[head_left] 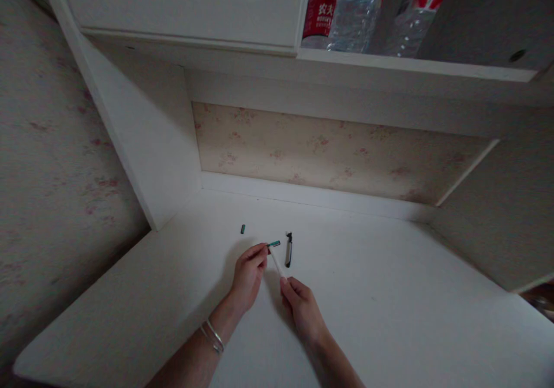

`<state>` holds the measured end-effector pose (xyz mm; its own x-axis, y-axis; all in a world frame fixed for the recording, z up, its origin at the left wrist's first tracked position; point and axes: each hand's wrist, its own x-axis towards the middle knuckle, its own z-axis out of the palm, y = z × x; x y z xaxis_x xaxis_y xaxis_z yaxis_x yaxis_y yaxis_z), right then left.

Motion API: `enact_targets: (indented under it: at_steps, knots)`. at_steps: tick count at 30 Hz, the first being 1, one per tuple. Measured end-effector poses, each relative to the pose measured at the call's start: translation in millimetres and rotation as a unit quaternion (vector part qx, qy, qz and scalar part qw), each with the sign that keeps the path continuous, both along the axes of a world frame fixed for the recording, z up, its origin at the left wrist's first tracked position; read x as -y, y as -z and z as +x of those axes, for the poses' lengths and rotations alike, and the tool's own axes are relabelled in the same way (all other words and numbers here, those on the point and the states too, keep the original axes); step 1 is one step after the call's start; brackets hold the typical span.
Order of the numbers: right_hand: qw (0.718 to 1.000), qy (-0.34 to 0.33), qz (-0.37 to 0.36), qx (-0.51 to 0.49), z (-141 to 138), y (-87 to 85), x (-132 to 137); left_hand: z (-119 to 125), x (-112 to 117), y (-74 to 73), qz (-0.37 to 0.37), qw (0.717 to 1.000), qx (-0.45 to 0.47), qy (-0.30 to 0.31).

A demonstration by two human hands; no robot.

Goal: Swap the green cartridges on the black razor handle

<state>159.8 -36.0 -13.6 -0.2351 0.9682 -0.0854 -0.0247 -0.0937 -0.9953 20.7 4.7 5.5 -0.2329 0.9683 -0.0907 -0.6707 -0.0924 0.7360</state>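
Observation:
Both my hands are over the white desk [389, 295], holding a thin white stick-like tube [276, 262] between them. My left hand [248, 273] pinches its upper end, where a small green piece [274, 243] shows beside the fingertips. My right hand [303, 307] pinches the lower end. A black pen part with a clip [288, 249] lies on the desk just right of the tube. A small dark green cap [243, 228] lies further back and to the left. Thin bangles [212, 336] circle my left wrist.
A white cabinet [182, 7] hangs above the desk, with plastic water bottles [355, 7] on its open shelf. A white side panel [147, 140] closes the left side. Floral wallpaper [329, 151] backs the desk.

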Motion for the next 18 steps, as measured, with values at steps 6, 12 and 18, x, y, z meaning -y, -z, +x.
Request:
enact_targets:
  at_steps: [6,12,18]
  knots:
    - [1.0,0.0,0.011,0.008,0.4,2.8,-1.2,-0.2,0.5,-0.3,0.002,1.0,0.0,0.0]
    - [0.994,-0.005,0.06,0.086,2.2,2.3,1.0,0.2,-1.5,1.3,0.004,1.0,0.006,-0.003]
    - [0.981,0.011,0.121,0.148,2.1,-3.5,5.8,0.8,-0.3,-0.2,0.006,1.0,0.019,0.005]
